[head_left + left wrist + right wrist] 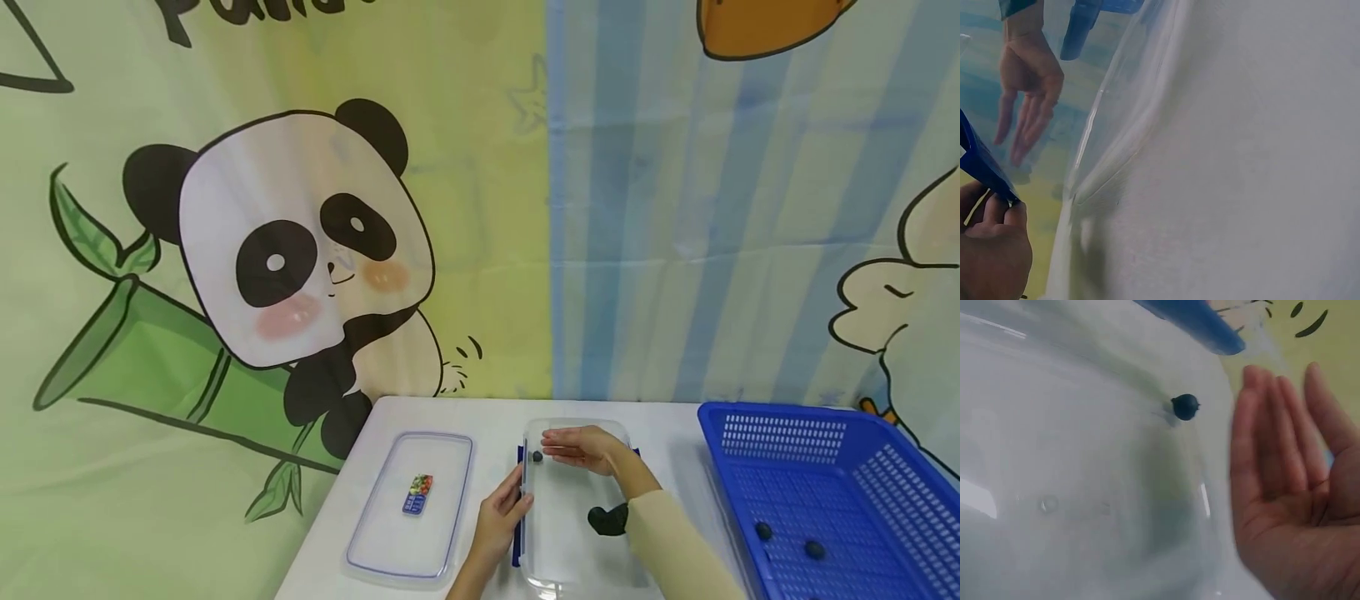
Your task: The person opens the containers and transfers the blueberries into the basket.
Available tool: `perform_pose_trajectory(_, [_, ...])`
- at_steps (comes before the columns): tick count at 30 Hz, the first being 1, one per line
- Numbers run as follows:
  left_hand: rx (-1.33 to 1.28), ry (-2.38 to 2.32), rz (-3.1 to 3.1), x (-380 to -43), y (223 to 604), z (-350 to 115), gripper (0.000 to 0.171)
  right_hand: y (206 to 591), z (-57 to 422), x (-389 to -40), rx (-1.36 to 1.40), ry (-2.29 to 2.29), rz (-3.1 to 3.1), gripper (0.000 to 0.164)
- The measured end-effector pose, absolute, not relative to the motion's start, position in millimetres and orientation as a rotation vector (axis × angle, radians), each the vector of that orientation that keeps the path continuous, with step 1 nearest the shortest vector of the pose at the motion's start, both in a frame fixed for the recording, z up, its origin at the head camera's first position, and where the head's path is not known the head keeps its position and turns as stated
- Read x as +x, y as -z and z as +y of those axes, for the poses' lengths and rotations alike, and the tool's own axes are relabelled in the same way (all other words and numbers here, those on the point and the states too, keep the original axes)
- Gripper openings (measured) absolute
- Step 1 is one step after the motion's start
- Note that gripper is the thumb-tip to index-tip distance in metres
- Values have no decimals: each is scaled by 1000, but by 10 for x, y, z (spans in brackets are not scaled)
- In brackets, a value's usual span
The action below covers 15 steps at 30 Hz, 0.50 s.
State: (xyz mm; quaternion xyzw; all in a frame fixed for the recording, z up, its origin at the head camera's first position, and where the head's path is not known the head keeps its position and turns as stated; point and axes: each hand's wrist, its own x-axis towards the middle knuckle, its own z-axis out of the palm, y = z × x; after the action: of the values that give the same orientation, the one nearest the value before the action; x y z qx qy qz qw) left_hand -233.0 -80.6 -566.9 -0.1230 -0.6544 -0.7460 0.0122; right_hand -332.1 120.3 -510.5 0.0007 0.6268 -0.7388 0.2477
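A clear plastic container (pixel 562 550) with blue side latches stands on the white table. My left hand (pixel 497 518) grips its left side, and in the left wrist view the curled fingers (pixel 1015 215) meet a blue latch (pixel 988 165). Over the container's far end is my right hand (pixel 588 450), its fingers straight and close together, holding nothing. Near those fingertips, inside the container's far left corner, lies a small dark round berry, like a blueberry (pixel 1185 407). The right wrist view shows a gap between berry and hand.
On the left lies a clear lid (pixel 382 533) with a colourful label (pixel 417 494). A blue perforated basket (pixel 825 492) on the right holds more small dark balls (pixel 814 549). Beside the right sleeve is a black shape (pixel 607 521) I cannot identify. A printed curtain (pixel 487 208) hangs behind.
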Motion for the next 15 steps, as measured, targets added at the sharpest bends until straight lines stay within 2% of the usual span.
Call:
perform_pose_trajectory(5, [-430, 2336, -2016, -2326, 5702, -808, 52, 5312, 1117, -3344, 172, 2039, 1666, 38])
perform_pose_trajectory(15, [-521, 2348, -1964, -2373, 5762, -814, 53, 5529, 1125, -3405, 139, 2069, 1615, 40])
